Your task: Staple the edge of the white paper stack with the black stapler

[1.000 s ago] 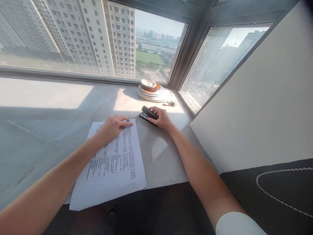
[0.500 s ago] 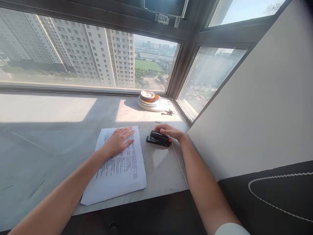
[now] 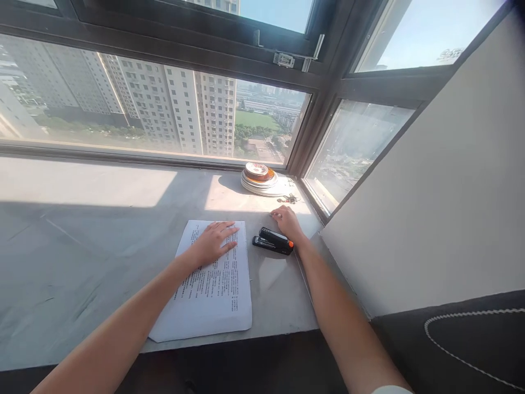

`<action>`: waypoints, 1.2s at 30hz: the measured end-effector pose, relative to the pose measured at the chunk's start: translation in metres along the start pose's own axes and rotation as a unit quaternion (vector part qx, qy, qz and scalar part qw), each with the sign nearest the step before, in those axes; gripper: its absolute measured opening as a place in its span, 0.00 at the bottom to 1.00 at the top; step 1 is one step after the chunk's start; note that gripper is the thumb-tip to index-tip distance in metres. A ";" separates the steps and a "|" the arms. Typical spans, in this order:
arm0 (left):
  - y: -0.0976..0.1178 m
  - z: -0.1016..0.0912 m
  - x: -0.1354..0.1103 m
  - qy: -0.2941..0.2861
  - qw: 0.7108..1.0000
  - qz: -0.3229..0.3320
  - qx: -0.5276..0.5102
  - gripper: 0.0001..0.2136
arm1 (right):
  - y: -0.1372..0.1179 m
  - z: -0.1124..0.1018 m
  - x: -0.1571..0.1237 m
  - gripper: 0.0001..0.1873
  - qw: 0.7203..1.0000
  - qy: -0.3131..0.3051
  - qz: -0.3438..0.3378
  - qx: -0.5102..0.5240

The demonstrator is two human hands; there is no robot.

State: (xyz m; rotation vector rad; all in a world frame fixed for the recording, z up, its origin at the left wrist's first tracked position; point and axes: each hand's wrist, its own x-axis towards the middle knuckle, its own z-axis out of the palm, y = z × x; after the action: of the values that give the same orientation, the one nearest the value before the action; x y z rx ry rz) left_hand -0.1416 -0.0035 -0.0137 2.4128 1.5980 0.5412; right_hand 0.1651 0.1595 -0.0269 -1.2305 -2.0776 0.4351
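Note:
A stack of printed paper sheets (image 3: 213, 290) lies on the grey window ledge (image 3: 82, 246). My left hand (image 3: 213, 241) rests flat on the top part of the sheets, fingers stretched out. A black stapler with an orange end (image 3: 273, 242) lies on the ledge just right of the paper. My right hand (image 3: 288, 221) hovers just behind the stapler, fingers loosely extended toward the window, holding nothing.
A stack of plates (image 3: 260, 179) stands in the far corner of the ledge, with a small bunch of keys (image 3: 289, 198) beside it. Windows run behind and to the right. A white wall (image 3: 430, 208) slants at right; dark fabric (image 3: 451, 350) lies below.
My right hand has let go of the stapler, leaving it lying beside the paper, and moved just behind it. The view has tilted upward. My left hand stays on the sheets.

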 end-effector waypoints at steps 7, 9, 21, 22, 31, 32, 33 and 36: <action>0.015 -0.025 -0.006 0.183 0.981 0.037 -0.061 0.13 | -0.027 -0.042 -0.006 0.11 0.986 0.157 0.041 0.039; 0.020 -0.036 -0.012 0.246 0.962 0.023 -0.117 0.12 | -0.058 -0.059 -0.018 0.12 0.974 0.214 0.019 0.070; 0.018 -0.049 -0.076 0.276 0.810 -0.111 -0.506 0.21 | -0.259 0.041 -0.058 0.06 0.974 -0.095 -0.044 0.203; 0.015 -0.050 -0.082 0.285 0.809 -0.127 -0.499 0.22 | -0.265 0.049 -0.058 0.06 0.972 -0.108 -0.039 0.206; -0.005 -0.065 -0.096 0.315 0.745 -0.251 -0.531 0.31 | -0.294 0.091 -0.049 0.12 0.980 -0.126 -0.070 0.135; -0.006 -0.064 -0.094 0.324 0.748 -0.246 -0.525 0.31 | -0.294 0.093 -0.049 0.11 0.979 -0.127 -0.072 0.143; -0.006 -0.063 -0.093 0.328 0.752 -0.240 -0.519 0.31 | -0.292 0.093 -0.049 0.10 0.978 -0.126 -0.075 0.152; -0.008 -0.057 -0.086 0.305 0.788 -0.211 -0.491 0.30 | -0.276 0.084 -0.047 0.10 0.980 -0.109 -0.082 0.147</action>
State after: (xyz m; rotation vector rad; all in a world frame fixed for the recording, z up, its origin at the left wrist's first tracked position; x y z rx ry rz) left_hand -0.2010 -0.0810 0.0190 1.0995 1.3934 1.6488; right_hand -0.0546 -0.0149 0.0566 -0.8621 -2.1791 0.7976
